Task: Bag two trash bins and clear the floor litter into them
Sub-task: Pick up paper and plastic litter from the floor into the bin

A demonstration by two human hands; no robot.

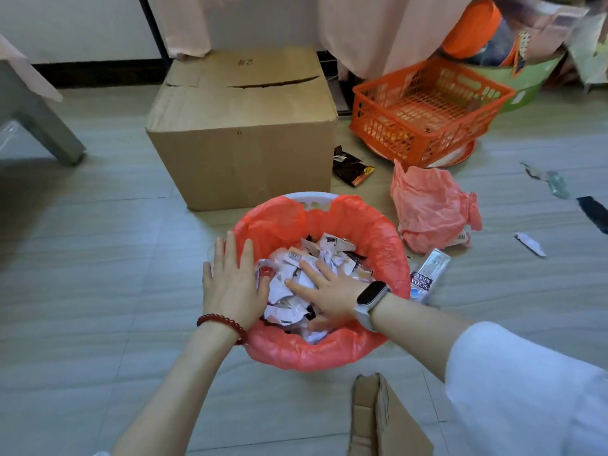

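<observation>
A white bin lined with a red bag [378, 238] stands on the floor in front of me, filled with crumpled paper scraps and wrappers [316, 258]. My left hand [232, 281] lies flat and spread on the bin's left rim and the edge of the litter. My right hand [329, 289], with a watch on the wrist, presses flat on the scraps inside. A second red bag [431, 209] lies crumpled on the floor to the right. A soda wrapper [429, 274] lies beside the bin, and a dark snack packet [350, 167] lies behind it.
A large cardboard box [240, 133] stands just behind the bin. An orange plastic basket [427, 110] sits at the back right, with clutter behind it. Small litter pieces [531, 245] dot the floor at right. Folded cardboard [388, 419] lies near my right arm.
</observation>
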